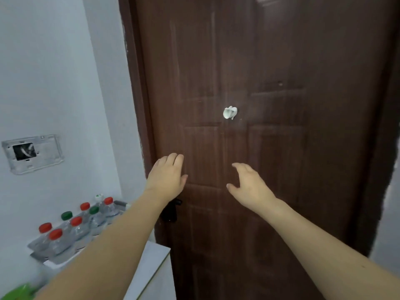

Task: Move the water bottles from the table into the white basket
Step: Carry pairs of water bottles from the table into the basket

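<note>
Clear water bottles with red and green caps stand on the surface at eight o'clock. Left hand and right hand are both open, fingers spread, holding nothing, before a brown door.

Glossy brown wood-grain door, clear plastic bottles, matt painted wall, smooth white tabletop.

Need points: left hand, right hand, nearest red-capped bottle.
left hand [167, 177]: head view, on the back of the hand, open and empty.
right hand [251, 187]: head view, on the back of the hand, open and empty.
nearest red-capped bottle [55, 234]: head view, on its red cap.
</note>
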{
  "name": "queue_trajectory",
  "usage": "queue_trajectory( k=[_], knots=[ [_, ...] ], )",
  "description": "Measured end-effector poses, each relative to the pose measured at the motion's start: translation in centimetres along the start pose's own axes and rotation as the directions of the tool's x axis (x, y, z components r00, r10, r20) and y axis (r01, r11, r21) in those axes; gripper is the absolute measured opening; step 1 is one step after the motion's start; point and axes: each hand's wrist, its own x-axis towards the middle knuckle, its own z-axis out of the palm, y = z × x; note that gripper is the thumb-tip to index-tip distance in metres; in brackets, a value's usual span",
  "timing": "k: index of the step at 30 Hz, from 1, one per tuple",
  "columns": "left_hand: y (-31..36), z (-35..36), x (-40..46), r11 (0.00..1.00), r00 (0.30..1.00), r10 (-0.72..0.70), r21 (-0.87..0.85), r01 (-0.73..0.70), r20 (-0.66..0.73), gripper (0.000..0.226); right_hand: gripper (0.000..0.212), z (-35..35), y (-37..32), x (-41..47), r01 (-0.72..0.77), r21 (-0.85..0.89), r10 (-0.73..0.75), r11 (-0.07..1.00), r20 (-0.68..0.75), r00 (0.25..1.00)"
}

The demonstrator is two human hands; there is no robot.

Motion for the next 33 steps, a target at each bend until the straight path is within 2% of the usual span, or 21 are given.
queue_trajectory(
  k=[6,9,12,18,22,26,33],
  knots=[
    [13.8,-2.3,-1.9,0.998,0.999,0.019,-0.055,-0.021,-0.042,0.058,0.065,-9.1,7.8,-7.2,0.005,-0.039,-0.006,0.999,-0.022,1.000],
    [20.7,-2.8,-4.1,0.997,1.000,0.016,-0.075,-0.017,-0.021,0.058,0.066,-12.2,11.4,-11.0,0.014,-0.068,-0.013,0.998,0.016,1.000],
    [26.1,-4.0,-5.4,0.995,0.997,0.072,-0.065,-0.072,0.006,0.061,0.067,-15.6,13.7,-14.1,-0.013,-0.057,0.014,0.998,0.015,1.000],
    [32.9,-6.3,-6.2,0.990,0.996,0.085,-0.112,-0.087,-0.023,0.061,0.068,-20.4,16.5,-19.7,-0.057,-0.093,0.053,0.994,-0.039,0.998],
    [36.3,-7.2,-7.5,0.984,0.998,0.064,-0.165,-0.062,0.005,0.062,0.067,-23.1,18.4,-23.4,-0.108,-0.162,0.113,0.981,0.022,0.993],
    [40.2,-9.6,-8.8,0.987,0.998,0.063,-0.150,-0.060,0.013,0.062,0.065,-26.8,20.4,-26.9,-0.134,-0.163,0.135,0.977,-0.004,0.991],
    [52.4,-14.0,-12.5,0.992,0.998,0.061,-0.113,-0.064,-0.030,0.057,0.064,-34.2,27.1,-34.5,-0.134,-0.144,0.138,0.980,0.016,0.990]
  ],
)
